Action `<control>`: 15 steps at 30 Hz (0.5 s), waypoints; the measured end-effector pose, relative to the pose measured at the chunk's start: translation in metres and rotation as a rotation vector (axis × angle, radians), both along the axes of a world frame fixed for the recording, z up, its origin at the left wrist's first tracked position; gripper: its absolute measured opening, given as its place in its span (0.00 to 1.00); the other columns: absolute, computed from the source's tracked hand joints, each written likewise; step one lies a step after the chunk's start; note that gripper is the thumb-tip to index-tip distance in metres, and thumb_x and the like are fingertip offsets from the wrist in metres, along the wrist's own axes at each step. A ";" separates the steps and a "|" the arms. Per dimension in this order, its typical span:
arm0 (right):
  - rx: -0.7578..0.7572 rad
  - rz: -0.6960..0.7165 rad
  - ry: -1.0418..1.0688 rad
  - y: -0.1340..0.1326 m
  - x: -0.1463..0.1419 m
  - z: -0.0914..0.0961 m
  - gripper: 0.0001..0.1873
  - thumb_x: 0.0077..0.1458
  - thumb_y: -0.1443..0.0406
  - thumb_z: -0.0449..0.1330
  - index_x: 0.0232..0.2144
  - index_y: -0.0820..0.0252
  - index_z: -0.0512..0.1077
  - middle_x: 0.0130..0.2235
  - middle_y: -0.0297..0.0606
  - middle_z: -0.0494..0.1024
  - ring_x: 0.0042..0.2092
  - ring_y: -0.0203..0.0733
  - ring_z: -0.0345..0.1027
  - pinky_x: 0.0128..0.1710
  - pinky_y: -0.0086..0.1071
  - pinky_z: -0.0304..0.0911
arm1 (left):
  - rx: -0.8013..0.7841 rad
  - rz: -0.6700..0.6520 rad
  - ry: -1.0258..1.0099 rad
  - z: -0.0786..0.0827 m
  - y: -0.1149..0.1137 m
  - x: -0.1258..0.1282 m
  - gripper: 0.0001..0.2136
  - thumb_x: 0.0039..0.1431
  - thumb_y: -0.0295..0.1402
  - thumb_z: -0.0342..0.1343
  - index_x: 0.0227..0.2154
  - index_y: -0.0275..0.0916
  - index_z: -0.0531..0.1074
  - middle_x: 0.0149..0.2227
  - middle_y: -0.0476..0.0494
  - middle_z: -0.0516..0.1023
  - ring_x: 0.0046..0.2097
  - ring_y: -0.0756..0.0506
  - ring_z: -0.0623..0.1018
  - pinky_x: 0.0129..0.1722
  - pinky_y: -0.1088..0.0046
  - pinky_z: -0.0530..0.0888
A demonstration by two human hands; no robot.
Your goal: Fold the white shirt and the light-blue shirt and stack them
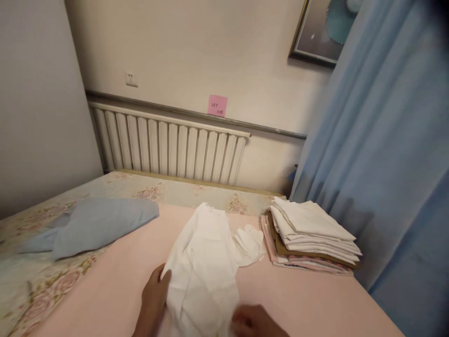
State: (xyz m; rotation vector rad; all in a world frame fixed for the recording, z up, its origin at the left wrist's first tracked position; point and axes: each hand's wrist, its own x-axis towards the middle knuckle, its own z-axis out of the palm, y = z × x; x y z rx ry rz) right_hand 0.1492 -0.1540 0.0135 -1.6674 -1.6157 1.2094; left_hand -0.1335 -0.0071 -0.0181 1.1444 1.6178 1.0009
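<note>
A white long-sleeved shirt lies spread on a pink cloth, its neck end pointing away from me. One sleeve is bunched out to the right. My left hand is closed at the shirt's left edge, with fabric between thumb and fingers. Beside the lower right edge of the shirt is my right hand, smeared by motion. Its fingers look curled, but whether they hold any fabric cannot be made out. The shirt's lower end runs out of view.
A stack of folded clothes stands to the right, near a blue curtain. Left lies a light blue garment on the flowered bed cover. Behind the bed are a radiator and a wall with a pink note.
</note>
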 end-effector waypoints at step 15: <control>-0.055 -1.100 0.535 0.130 0.062 -0.020 0.19 0.47 0.58 0.65 0.21 0.57 0.58 0.13 0.29 0.65 0.15 0.34 0.63 0.15 0.25 0.61 | -0.031 -0.023 -0.022 -0.010 0.031 0.002 0.15 0.53 0.35 0.49 0.41 0.39 0.73 0.38 0.42 0.80 0.35 0.45 0.79 0.29 0.75 0.71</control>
